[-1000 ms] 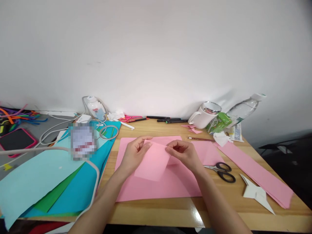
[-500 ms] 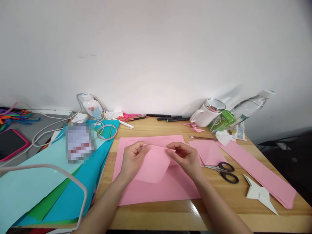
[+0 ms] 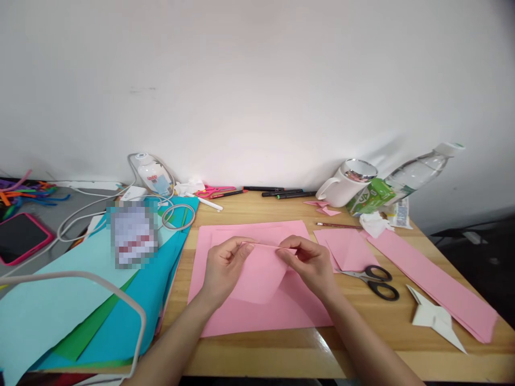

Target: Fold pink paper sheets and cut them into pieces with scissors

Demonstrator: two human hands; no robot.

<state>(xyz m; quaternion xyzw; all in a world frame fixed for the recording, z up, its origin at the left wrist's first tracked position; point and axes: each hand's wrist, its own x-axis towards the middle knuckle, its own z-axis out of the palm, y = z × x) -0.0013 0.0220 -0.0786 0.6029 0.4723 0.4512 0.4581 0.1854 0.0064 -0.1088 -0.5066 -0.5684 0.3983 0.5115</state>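
Between my two hands is a small piece of pink paper (image 3: 259, 276), its far edge pinched at both ends. My left hand (image 3: 227, 268) grips the left end of that edge between thumb and fingers. At the right end, my right hand (image 3: 308, 262) pinches it the same way. The held paper slopes down toward me above larger pink sheets (image 3: 281, 319) lying on the wooden table. Just right of my right hand lie another pink paper piece (image 3: 354, 249) and scissors with black handles (image 3: 378, 281).
A white folded paper star (image 3: 436, 319) and long pink strips (image 3: 434, 287) lie at right. Behind them stand a white mug (image 3: 348, 182), a green box (image 3: 370, 195) and a leaning water bottle (image 3: 420, 171). Blue and green sheets (image 3: 156, 289) cover the left, with a looped cable (image 3: 179, 217).
Both hands still pinch the paper's far edge and have barely moved. The whole view has shifted slightly, so things on the table appear a little further right.
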